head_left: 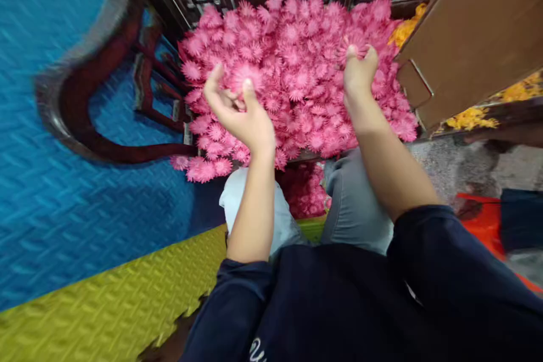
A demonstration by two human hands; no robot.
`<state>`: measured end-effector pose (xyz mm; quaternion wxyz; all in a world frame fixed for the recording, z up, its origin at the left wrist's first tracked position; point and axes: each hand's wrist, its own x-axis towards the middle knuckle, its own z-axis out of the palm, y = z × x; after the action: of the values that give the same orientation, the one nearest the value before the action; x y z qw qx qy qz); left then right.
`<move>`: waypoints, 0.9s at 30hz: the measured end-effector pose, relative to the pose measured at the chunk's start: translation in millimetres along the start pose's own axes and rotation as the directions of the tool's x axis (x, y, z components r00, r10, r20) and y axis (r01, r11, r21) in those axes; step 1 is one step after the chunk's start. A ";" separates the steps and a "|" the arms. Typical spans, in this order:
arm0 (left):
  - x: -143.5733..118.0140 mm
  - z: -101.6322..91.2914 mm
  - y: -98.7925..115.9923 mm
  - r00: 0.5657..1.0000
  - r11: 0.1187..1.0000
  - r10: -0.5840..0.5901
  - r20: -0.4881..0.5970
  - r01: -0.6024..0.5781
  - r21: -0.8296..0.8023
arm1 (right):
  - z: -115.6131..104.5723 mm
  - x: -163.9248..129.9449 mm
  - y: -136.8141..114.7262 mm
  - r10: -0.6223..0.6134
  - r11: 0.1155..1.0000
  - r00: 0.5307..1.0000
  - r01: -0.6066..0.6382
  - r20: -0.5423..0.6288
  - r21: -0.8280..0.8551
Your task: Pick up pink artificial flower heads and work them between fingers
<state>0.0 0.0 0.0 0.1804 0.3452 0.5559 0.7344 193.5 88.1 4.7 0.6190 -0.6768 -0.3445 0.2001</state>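
A thick heap of pink artificial flowers (pixel 297 93), with spiky petals, spreads in front of me over a low dark wooden surface. Above its left part is my left hand (pixel 244 116), palm up, thumb and index finger apart and the other fingers loosely curled. A larger-looking pink bloom shows just beyond the left thumb tip, and no firm grip on it is visible. On the right, my right hand (pixel 360 73) has its thumb and fingers around a single pink flower (pixel 353 45) over the heap. Motion blurs both hands slightly.
A dark carved wooden armrest (pixel 106 153) curves along the left, above blue matting (pixel 127 209) and a yellow mat strip (pixel 127 288). A brown cardboard box (pixel 475 28) stands at right, with yellow flowers (pixel 473 119) beside it. More pink flowers (pixel 309 192) lie below, between my knees.
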 end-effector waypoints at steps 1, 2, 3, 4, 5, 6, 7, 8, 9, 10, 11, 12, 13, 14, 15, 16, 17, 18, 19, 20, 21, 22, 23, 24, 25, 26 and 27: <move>8.2 -0.6 -5.6 0.998 0.997 -0.070 -0.007 0.070 0.016 | -3.8 -7.5 -1.7 0.043 0.998 0.991 -0.049 0.129 0.043; 15.3 -1.1 -10.4 0.988 0.988 -0.151 -0.013 0.152 0.036 | -7.9 -15.2 -3.2 0.076 0.992 0.966 -0.097 0.246 0.076; 20.5 -1.6 -13.9 0.974 0.972 -0.227 -0.014 0.227 0.052 | -12.6 -23.3 -4.4 0.100 0.985 0.933 -0.143 0.346 0.100; 23.2 -2.0 -16.0 0.970 0.970 -0.242 0.018 0.241 0.045 | -17.8 -31.8 -5.3 0.120 0.975 0.892 -0.189 0.435 0.118; 23.5 -2.2 -16.9 0.963 0.965 -0.261 0.069 0.258 0.043 | -23.5 -40.5 -5.9 0.122 0.966 0.843 -0.222 0.524 0.132; 21.8 -2.1 -17.4 0.955 0.965 -0.262 0.137 0.259 0.042 | -29.3 -49.2 -6.1 0.115 0.961 0.807 -0.238 0.580 0.142; 18.6 -1.6 -18.3 0.944 0.967 -0.255 0.209 0.252 0.044 | -34.6 -57.5 -6.2 0.127 0.954 0.784 -0.264 0.607 0.141; 14.9 -0.6 -20.2 0.930 0.968 -0.250 0.270 0.245 0.053 | -39.1 -64.9 -6.1 0.149 0.946 0.776 -0.293 0.613 0.141; 11.6 0.8 -23.5 0.917 0.970 -0.242 0.317 0.233 0.065 | -42.5 -71.2 -6.1 0.169 0.937 0.768 -0.319 0.618 0.140; 9.3 2.5 -28.3 0.913 0.972 -0.233 0.334 0.220 0.076 | -44.8 -76.1 -6.0 0.188 0.928 0.761 -0.344 0.621 0.140; 8.7 4.0 -34.1 0.917 0.976 -0.219 0.332 0.203 0.084 | -46.1 -79.7 -6.0 0.199 0.921 0.752 -0.363 0.628 0.142; 9.9 5.1 -40.1 0.924 0.980 -0.196 0.329 0.177 0.088 | -46.9 -82.1 -6.0 0.205 0.914 0.740 -0.378 0.641 0.144; 12.6 5.3 -45.7 0.933 0.986 -0.161 0.322 0.140 0.087 | -47.7 -83.6 -5.7 0.207 0.909 0.727 -0.390 0.655 0.146; 16.5 4.4 -50.0 0.942 0.992 -0.115 0.315 0.092 0.086 | -49.2 -84.3 -5.2 0.204 0.905 0.713 -0.399 0.670 0.150; 20.8 2.3 -52.7 0.946 0.995 -0.065 0.316 0.039 0.089 | -51.8 -84.7 -4.3 0.197 0.902 0.703 -0.404 0.683 0.155; 24.8 -0.9 -53.6 0.945 0.995 -0.018 0.327 -0.017 0.103 | -55.9 -84.8 -2.8 0.189 0.900 0.694 -0.406 0.695 0.161; 27.8 -4.9 -52.8 0.939 0.989 0.017 0.345 -0.067 0.133 | -61.4 -84.9 -0.8 0.180 0.898 0.687 -0.406 0.704 0.168; 29.3 -9.4 -50.7 0.929 0.977 0.031 0.368 -0.106 0.186 | -68.1 -85.0 1.6 0.172 0.897 0.682 -0.406 0.710 0.173; 29.0 -13.7 -47.5 0.922 0.957 0.014 0.387 -0.124 0.262 | -75.6 -85.2 4.5 0.170 0.896 0.679 -0.407 0.714 0.175; 27.1 -17.5 -43.6 0.915 0.928 -0.033 0.401 -0.121 0.353 | -83.3 -85.5 7.7 0.175 0.895 0.679 -0.411 0.713 0.172; 23.7 -20.5 -39.3 0.897 0.890 -0.100 0.431 -0.113 0.442 | -90.8 -85.9 11.1 0.188 0.893 0.681 -0.418 0.708 0.166; 19.2 -22.6 -35.0 0.859 0.850 -0.175 0.481 -0.114 0.514 | -97.4 -86.5 14.4 0.206 0.889 0.685 -0.429 0.699 0.159; 14.0 -24.0 -30.9 0.796 0.812 -0.254 0.549 -0.132 0.568 | -102.9 -87.4 17.6 0.224 0.883 0.691 -0.443 0.688 0.158; 8.6 -25.0 -27.3 0.711 0.775 -0.330 0.621 -0.171 0.608 | -106.8 -88.6 20.4 0.235 0.875 0.700 -0.455 0.674 0.168; 3.0 -25.9 -24.5 0.618 0.731 -0.404 0.675 -0.225 0.644 | -109.1 -90.0 22.6 0.237 0.867 0.712 -0.462 0.661 0.186; -2.4 -27.1 -22.9 0.533 0.672 -0.480 0.697 -0.287 0.682 | -109.7 -91.8 24.1 0.231 0.861 0.724 -0.463 0.650 0.210; -7.6 -28.8 -22.5 0.475 0.588 -0.559 0.680 -0.351 0.729 | -108.9 -93.9 24.7 0.219 0.858 0.736 -0.458 0.641 0.233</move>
<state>-17.7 -17.8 -27.7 0.3117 0.6669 0.6692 0.1009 210.8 -55.1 -17.3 0.5491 -0.5002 -0.3437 0.5746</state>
